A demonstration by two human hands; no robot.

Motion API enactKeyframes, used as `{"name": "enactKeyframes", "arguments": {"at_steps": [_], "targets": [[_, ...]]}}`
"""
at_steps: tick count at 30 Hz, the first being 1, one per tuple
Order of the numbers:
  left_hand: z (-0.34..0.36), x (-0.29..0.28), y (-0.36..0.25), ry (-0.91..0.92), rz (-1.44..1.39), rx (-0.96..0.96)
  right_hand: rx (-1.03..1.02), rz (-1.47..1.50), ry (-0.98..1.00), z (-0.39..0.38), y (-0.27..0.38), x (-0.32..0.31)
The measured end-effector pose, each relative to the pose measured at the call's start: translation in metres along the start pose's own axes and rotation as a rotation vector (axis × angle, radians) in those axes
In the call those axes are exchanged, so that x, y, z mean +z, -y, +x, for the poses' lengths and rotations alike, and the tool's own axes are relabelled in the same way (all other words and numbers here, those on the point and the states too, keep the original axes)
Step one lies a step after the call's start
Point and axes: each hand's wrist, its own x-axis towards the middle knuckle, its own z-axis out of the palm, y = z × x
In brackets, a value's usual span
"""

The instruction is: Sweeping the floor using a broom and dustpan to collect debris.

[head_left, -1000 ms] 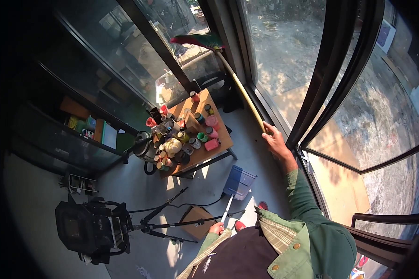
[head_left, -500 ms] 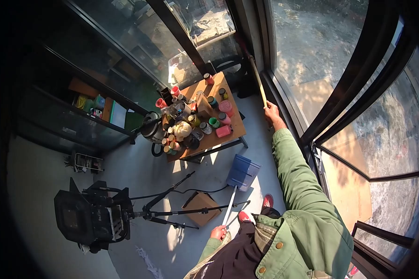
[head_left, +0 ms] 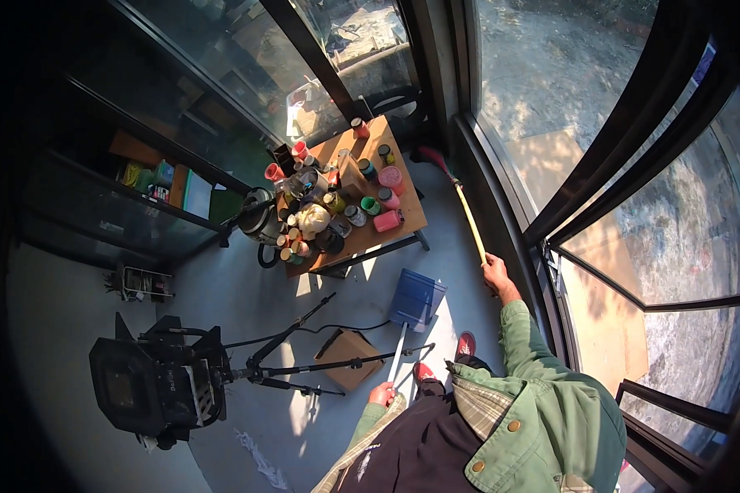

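Note:
My right hand (head_left: 497,277) is closed on the yellow handle (head_left: 471,218) of a broom. Its dark red broom head (head_left: 432,161) is low in the corner beside the wooden table (head_left: 403,215), along the window sill. My left hand (head_left: 380,393) grips the white pole (head_left: 399,353) of a blue dustpan (head_left: 418,297), which lies on the grey floor just ahead of my red shoes (head_left: 466,343).
The table carries several jars, cups and pots. A black studio light (head_left: 152,378) on a tripod stands at left, beside flattened cardboard (head_left: 345,370) and a cable. A wire rack (head_left: 140,283) sits against the wall. Tall framed glass panes (head_left: 551,82) line the right.
The broom head has come down from high by the window frame to the corner beside the table. My right hand has drawn back toward me. My left hand stays on the dustpan pole.

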Motion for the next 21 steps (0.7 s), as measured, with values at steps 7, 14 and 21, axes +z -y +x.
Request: {"name": "enactKeyframes", "arguments": {"at_steps": [7, 14, 21], "targets": [[0.026, -0.002, -0.011, 0.085, -0.030, -0.003, -0.400, -0.237, -0.098, -0.009, 0.044, -0.016], [0.032, -0.001, -0.024, 0.072, 0.043, 0.080, -0.484, -0.364, -0.112, 0.035, 0.127, -0.019], [0.033, 0.002, -0.047, 0.103, -0.031, -0.011, -0.484, -0.423, -0.012, 0.170, 0.192, 0.004]]}}
